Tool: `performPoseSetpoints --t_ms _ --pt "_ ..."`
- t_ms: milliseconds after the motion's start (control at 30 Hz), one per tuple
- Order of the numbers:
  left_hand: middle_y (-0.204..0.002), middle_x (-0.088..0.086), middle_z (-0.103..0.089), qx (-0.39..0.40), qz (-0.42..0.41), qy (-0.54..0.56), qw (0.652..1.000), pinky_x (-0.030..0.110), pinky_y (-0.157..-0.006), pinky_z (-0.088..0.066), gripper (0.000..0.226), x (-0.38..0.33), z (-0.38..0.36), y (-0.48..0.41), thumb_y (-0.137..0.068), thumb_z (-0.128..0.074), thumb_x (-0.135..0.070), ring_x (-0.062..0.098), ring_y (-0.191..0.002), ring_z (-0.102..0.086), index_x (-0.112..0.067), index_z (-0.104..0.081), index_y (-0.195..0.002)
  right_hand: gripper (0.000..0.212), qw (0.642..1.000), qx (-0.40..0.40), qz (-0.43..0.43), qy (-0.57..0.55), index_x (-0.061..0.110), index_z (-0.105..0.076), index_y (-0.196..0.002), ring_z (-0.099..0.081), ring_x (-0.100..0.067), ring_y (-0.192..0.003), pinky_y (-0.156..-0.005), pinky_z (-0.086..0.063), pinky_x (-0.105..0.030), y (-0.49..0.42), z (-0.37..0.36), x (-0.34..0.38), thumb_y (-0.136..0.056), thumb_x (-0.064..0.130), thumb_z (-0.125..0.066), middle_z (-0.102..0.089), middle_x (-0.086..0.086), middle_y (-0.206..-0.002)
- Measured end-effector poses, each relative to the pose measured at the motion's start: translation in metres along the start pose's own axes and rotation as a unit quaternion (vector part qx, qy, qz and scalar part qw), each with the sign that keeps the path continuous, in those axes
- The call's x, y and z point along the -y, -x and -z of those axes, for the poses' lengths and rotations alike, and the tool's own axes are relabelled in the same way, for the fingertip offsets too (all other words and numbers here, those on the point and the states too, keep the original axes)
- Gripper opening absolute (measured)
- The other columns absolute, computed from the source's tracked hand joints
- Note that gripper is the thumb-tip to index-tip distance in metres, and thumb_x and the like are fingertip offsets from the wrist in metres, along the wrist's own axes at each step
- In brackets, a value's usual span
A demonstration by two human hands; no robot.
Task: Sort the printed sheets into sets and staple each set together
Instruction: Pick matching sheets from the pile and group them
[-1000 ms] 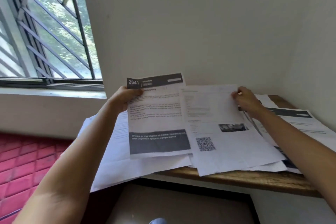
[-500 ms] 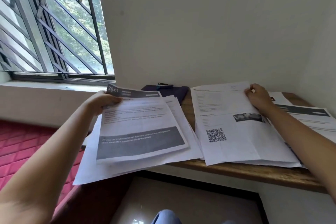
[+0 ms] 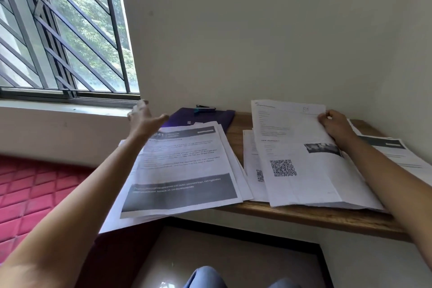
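Head view: the left hand, fingers spread and holding nothing, hovers above the left stack, which overhangs the counter's front edge. The right hand pinches the far right corner of the QR sheet atop the middle pile. A stapler lies on a folder at the far edge.

Home corner: barred window, wooden shelf.
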State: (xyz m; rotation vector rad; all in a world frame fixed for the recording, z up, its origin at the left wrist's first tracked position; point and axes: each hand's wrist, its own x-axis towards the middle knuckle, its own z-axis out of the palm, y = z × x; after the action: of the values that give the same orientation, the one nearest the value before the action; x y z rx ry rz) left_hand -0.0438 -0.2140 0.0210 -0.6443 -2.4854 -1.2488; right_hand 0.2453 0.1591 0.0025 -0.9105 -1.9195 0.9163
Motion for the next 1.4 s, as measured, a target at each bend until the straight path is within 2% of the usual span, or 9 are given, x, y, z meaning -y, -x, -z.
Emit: performPoseSetpoints --t_ms 167,333,533,667,800,967,1033,1133,1400 --pt "-0.098 0.007 -0.068 0.128 -0.028 0.185 0.974 0.036 -0.084 -0.051 0.039 -0.071 -0.026 0.017 -0.088 -0.066 -0.042 0.025 -0.091 -0.062 -0.008 -0.066 -0.108 0.018 0.997 -0.032 -0.057 -0.038 0.011 -0.056 -0.084 -0.046 -0.019 -0.074 -0.055 -0.034 -0.023 0.001 0.027 -0.002 -0.097 0.020 -0.049 -0.053 -0.013 -0.085" --pt "-0.112 0.014 -0.065 0.401 0.047 0.352 0.845 0.030 -0.076 -0.059 0.064 -0.155 -0.060 0.072 -0.097 -0.037 -0.057 0.026 -0.102 -0.066 -0.001 -0.053 -0.125 0.023 0.990 -0.067 -0.103 -0.065 0.006 -0.062 -0.089 -0.049 -0.019 -0.078 -0.072 -0.038 -0.030 0.000 0.051 -0.020 -0.092 0.026 -0.052 -0.057 -0.013 -0.087" --pt "-0.102 0.013 -0.067 0.523 0.063 0.380 0.760 0.032 -0.064 -0.058 0.079 -0.205 -0.092 0.121 -0.088 -0.035 -0.073 0.024 -0.081 -0.069 -0.003 -0.060 -0.115 0.012 0.987 -0.092 -0.113 -0.073 0.010 -0.059 -0.092 -0.052 -0.020 -0.082 -0.073 -0.041 -0.028 0.017 0.071 -0.021 -0.095 0.019 -0.051 -0.059 -0.011 -0.093" --pt "-0.105 0.009 -0.069 0.501 0.039 0.349 0.791 0.029 -0.064 -0.059 0.041 -0.214 -0.108 0.146 -0.095 -0.058 -0.035 0.019 -0.080 -0.068 -0.005 -0.060 -0.122 0.028 0.991 -0.088 -0.093 -0.035 0.014 -0.050 -0.068 -0.040 -0.016 -0.059 -0.052 -0.033 -0.026 0.030 0.086 -0.017 -0.097 0.014 -0.048 -0.050 -0.008 -0.074" --pt "-0.117 0.015 -0.066 0.455 0.049 0.308 0.834 0.042 -0.081 -0.058 0.035 -0.204 -0.120 0.168 -0.087 -0.059 0.002 0.029 -0.097 -0.067 0.001 -0.056 -0.123 0.025 0.990 -0.032 -0.128 -0.039 0.009 -0.055 -0.079 -0.047 -0.018 -0.064 -0.054 -0.035 -0.026 0.050 0.103 -0.005 -0.100 0.022 -0.048 -0.056 -0.009 -0.083" --pt "-0.102 0.009 -0.067 0.451 0.075 0.291 0.840 0.032 -0.066 -0.060 0.024 -0.183 -0.107 0.179 -0.090 -0.060 -0.003 0.025 -0.089 -0.068 -0.005 -0.058 -0.113 0.017 0.965 0.156 -0.191 -0.090 0.002 -0.062 -0.095 -0.066 -0.020 -0.074 -0.071 -0.055 -0.029 0.088 0.114 0.006 -0.094 0.017 -0.057 -0.067 -0.012 -0.094" --pt "-0.093 0.000 -0.065 0.442 0.056 0.269 0.854 0.019 -0.049 -0.052 0.024 -0.176 -0.095 0.175 -0.091 -0.060 -0.007 0.015 -0.079 -0.066 -0.010 -0.058 -0.114 0.026 0.971 0.157 -0.174 -0.047 -0.005 -0.064 -0.089 -0.066 -0.020 -0.061 -0.061 -0.055 -0.027 0.102 0.111 0.007 -0.091 0.021 -0.062 -0.069 -0.016 -0.083" --pt "-0.095 -0.001 -0.066 0.402 0.031 0.234 0.885 0.019 -0.055 -0.050 0.023 -0.164 -0.075 0.161 -0.089 -0.062 -0.009 0.013 -0.081 -0.066 -0.011 -0.060 -0.113 0.035 0.980 0.143 -0.138 -0.011 0.004 -0.056 -0.091 -0.060 -0.015 -0.060 -0.057 -0.047 -0.021 0.125 0.098 0.022 -0.083 0.036 -0.069 -0.060 -0.014 -0.080" --pt "-0.086 0.004 -0.065 0.359 0.057 0.150 0.919 0.026 -0.055 -0.049 0.016 -0.122 -0.032 0.138 -0.089 -0.063 -0.006 0.018 -0.071 -0.066 -0.018 -0.057 -0.099 0.055 0.979 0.183 -0.083 0.014 0.000 -0.048 -0.131 -0.055 -0.022 -0.109 -0.095 -0.046 -0.033 0.180 0.044 0.057 -0.087 0.027 -0.068 -0.055 -0.005 -0.112"
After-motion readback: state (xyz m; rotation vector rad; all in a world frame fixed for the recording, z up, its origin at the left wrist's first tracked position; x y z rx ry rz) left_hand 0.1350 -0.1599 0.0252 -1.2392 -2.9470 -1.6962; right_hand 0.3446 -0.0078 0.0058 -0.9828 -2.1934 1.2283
